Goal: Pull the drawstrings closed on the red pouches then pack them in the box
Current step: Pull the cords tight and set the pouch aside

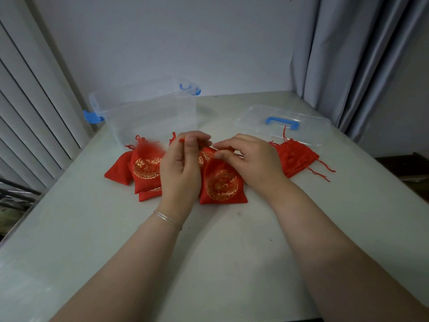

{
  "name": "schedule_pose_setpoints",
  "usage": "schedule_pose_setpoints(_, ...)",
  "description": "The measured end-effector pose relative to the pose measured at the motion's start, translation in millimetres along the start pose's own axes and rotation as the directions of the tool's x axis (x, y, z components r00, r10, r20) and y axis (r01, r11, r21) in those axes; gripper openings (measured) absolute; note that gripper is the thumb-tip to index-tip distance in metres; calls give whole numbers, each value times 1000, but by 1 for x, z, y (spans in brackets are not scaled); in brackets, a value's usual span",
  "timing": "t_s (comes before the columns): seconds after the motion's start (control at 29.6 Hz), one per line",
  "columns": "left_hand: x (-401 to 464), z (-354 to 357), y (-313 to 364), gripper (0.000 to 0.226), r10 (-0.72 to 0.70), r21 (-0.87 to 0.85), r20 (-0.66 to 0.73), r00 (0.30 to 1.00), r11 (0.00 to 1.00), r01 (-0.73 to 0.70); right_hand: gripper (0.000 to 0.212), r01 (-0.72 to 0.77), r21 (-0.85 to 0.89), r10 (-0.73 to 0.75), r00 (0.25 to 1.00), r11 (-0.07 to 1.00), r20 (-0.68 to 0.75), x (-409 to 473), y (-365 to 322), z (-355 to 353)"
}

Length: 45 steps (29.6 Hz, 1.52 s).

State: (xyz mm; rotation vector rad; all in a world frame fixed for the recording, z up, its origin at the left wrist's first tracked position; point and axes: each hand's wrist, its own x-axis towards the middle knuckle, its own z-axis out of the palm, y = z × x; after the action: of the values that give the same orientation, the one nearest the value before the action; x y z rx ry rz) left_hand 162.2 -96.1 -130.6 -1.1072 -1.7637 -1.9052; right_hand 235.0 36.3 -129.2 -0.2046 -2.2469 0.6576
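**Both hands at the neck of one red pouch on the pale counter**

We look down on a pale counter set against a plain wall, with grey curtains to the right.

The fingers of our left hand are curled together and pinch a red drawstring at their tips. Our right hand has its fingers bent and closed on the gathered neck of the red pouch that lies just below them, its gold medallion facing up. Whether that neck is fully drawn closed we cannot tell, since the hands cover it.

Just left of the left fingers lies a cluster of pouches, overlapping one another, with knotted cords at their tops. Right of the right hand sits another pile of pouches, plain side up, loose strings trailing onto the counter.

Beyond the fingers, to the left, stands the clear plastic box with blue latches, open and with nothing showing inside. Beyond and to the right lies its clear lid with a blue handle, flat on the counter and touching the right pile. A thin bracelet circles our left wrist.
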Motion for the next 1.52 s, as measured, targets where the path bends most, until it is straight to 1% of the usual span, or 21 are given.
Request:
schedule_pose_setpoints(0.1, -1, 0, 4, 33, 241, 117, 112, 964, 960, -254, 34, 22, -52, -21, 1000, 998, 24, -1, -5, 4)
schedule_pose_setpoints(0.14, -1, 0, 4, 36, 302, 149, 165, 939, 933, -327, 37, 19, -58, -18, 1000, 998, 20, -1, -6, 6)
schedule_pose_setpoints(0.17, 0, 1, 2, 34, 311, 169, 209, 927, 922, -348, 37, -4, -20, 5, 1000, 1000, 13, -1, -7, 6)
schedule_pose_setpoints(0.24, 1, 1, -3, 25, 192, 188, 273, 943, 950, -248, 24, -86, 186, 85, 996, 979, 14, -2, -9, 4)
schedule_pose_setpoints(0.27, 1, 2, -5, 31, 97, 170, 317, 943, 973, -157, 15, -118, 296, 117, 993, 948, 21, -2, -10, 3)
schedule_pose_setpoints(0.34, 3, 1, -9, 43, -57, 86, 420, 906, 996, 22, 7, -128, 431, 127, 991, 893, 31, -2, -12, -1)
schedule_pose_setpoints(0.44, 7, -1, -8, 36, -109, 25, 442, 891, 994, 109, 8, -125, 572, 111, 992, 810, 60, -3, -13, -3)
schedule_pose_setpoints(0.54, 8, -2, -8, 34, -207, -51, 426, 881, 966, 252, 7, -155, 628, 137, 988, 763, 77, -1, -17, -4)
schedule_pose_setpoints(0.64, 5, 0, -12, 32, -267, -3, 431, 862, 955, 298, 9, -209, 629, 184, 977, 749, 107, 0, -20, -7)
schedule_pose_setpoints(0.71, 3, 3, -14, 34, -227, 111, 388, 893, 974, 199, 12, -317, 679, 250, 948, 662, 199, -1, -22, -6)
schedule_pose_setpoints(0.81, 4, 5, -17, 41, -15, 250, 364, 931, 965, -82, 16, -407, 708, 258, 914, 578, 314, -5, -22, 5)
schedule_pose_setpoints(0.85, 4, 5, -17, 44, -5, 263, 380, 925, 959, -103, 16, -423, 709, 253, 906, 564, 339, -6, -22, 7)
schedule_pose_setpoints(0.95, 3, 4, -19, 46, -131, 254, 440, 888, 967, 16, 18, -456, 724, 268, 890, 518, 369, -5, -21, 9)
schedule_pose_setpoints(0.98, 3, 3, -23, 42, -129, 236, 459, 879, 972, 19, 19, -455, 729, 270, 891, 512, 366, -5, -20, 7)
schedule_pose_setpoints(1.05, 4, 1, -25, 35, -88, 235, 491, 867, 971, -34, 20, -450, 725, 277, 893, 522, 355, -4, -18, 5)
schedule_pose_setpoints(1.12, 5, 0, -25, 33, -80, 330, 512, 855, 937, -110, 22, -450, 708, 290, 893, 545, 344, -4, -18, 4)
schedule_pose_setpoints(1.22, 6, -2, -25, 38, -69, 496, 524, 849, 835, -238, 24, -471, 689, 366, 878, 550, 308, -4, -18, 4)
schedule_pose_setpoints(1.29, 5, -2, -24, 42, -55, 561, 533, 845, 770, -304, 27, -503, 696, 440, 850, 512, 290, -3, -17, 4)
schedule_pose_setpoints(1.35, 4, -1, -23, 45, -38, 605, 556, 830, 704, -373, 28, -536, 727, 494, 813, 429, 309, -3, -17, 6)
schedule_pose_setpoints(1.42, 2, 1, -21, 45, -9, 624, 586, 810, 643, -444, 28, -557, 773, 530, 773, 303, 349, -4, -18, 8)
schedule_pose_setpoints(1.52, -1, 8, -22, 29, 56, 662, 570, 819, 559, -499, 26, -538, 838, 559, 724, 92, 404, -3, -20, 10)
